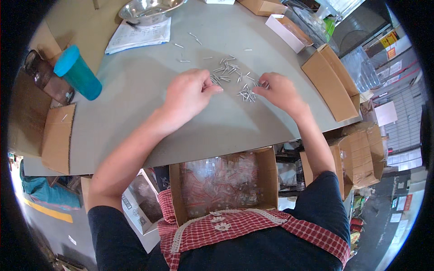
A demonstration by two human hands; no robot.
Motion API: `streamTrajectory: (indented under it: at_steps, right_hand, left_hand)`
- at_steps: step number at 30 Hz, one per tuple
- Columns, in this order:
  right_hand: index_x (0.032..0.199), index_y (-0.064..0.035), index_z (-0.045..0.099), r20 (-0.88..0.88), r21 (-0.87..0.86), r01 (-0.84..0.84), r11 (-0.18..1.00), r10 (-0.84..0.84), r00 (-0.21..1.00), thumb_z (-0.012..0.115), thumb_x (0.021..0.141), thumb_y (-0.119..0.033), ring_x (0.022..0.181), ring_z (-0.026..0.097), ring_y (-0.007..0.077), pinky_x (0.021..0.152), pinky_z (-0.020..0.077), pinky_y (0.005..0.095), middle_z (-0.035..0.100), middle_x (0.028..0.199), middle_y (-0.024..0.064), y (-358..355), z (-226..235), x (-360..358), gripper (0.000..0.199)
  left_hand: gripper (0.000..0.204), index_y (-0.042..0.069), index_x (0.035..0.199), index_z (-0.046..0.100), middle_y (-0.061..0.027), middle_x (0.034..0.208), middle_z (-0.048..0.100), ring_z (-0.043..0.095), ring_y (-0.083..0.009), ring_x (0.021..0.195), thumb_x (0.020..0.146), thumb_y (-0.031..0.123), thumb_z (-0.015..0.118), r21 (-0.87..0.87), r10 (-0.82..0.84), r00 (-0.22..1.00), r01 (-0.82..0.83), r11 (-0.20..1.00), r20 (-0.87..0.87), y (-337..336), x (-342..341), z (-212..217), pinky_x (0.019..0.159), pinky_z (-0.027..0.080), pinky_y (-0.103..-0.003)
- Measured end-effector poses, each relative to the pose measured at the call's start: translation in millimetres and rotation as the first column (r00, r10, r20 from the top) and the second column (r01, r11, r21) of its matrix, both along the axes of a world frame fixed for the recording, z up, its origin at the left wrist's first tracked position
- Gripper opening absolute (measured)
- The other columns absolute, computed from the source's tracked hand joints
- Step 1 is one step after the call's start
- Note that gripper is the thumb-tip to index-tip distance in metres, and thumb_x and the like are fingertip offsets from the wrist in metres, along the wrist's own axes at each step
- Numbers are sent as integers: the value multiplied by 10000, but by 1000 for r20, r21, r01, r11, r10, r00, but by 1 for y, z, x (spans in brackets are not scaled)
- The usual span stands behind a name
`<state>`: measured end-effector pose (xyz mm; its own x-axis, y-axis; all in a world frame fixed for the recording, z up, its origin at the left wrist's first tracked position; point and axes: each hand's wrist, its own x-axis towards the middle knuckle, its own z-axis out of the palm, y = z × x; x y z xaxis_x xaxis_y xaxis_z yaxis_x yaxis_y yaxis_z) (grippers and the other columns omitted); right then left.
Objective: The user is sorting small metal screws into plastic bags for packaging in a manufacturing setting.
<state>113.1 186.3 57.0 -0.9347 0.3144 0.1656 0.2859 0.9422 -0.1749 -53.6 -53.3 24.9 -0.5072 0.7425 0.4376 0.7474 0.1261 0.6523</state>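
Small silvery metal pins lie loose in clusters on the grey table, with a few strays farther off. My left hand is closed at the left edge of the clusters, thumb and fingers pinched together; whatever they hold, if anything, is hidden. Across from it, my right hand has its fingers curled over the right side of the pins. A few thin silvery pieces show between its thumb and fingertips.
Below the table edge, an open cardboard box holds many small clear plastic bags. A blue-lidded teal cup stands left, beside a dark jar. Papers and a metal bowl sit at the back; a cardboard box stands right.
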Motion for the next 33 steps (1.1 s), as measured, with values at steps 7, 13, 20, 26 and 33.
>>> streamTrajectory:
  at_steps: [7,13,20,26,33]
  right_hand:
    - [927,-11,689,60,145,5,989,-14,998,695,849,-196,832,713,333,782,558,419,724,882,168,18,-11,-7,201]
    - [870,-23,719,-71,-113,90,990,-98,993,675,793,-148,781,718,339,731,562,430,723,805,170,30,-1,8,153]
    - [853,-11,723,42,-37,157,987,-156,987,665,813,-201,811,715,368,751,564,462,725,822,187,6,-2,25,202]
    - [799,-9,700,133,185,138,973,-164,977,666,807,-207,840,702,403,775,559,490,719,830,198,12,-8,31,200]
    - [824,-9,729,11,55,84,995,-85,996,670,791,-204,837,712,399,775,575,486,719,836,217,16,9,1,205]
  left_hand:
    - [219,19,877,705,-122,796,695,679,-212,705,856,209,812,-44,-9,996,12,999,90,5,-4,-11,669,531,-362]
    - [201,6,887,710,-119,812,705,688,-211,733,872,187,795,29,-152,972,149,988,179,5,-3,-18,698,542,-350]
    - [349,10,810,643,-108,768,641,640,-214,666,831,293,846,20,18,1000,-19,1000,11,1,1,1,620,502,-368]
    - [303,24,855,667,-107,781,650,652,-226,699,826,268,844,28,-24,1000,24,999,12,4,0,-11,648,518,-363]
    - [167,81,962,697,-77,910,686,693,-243,863,846,165,783,5,-98,994,99,995,-53,5,10,-18,746,548,-378]
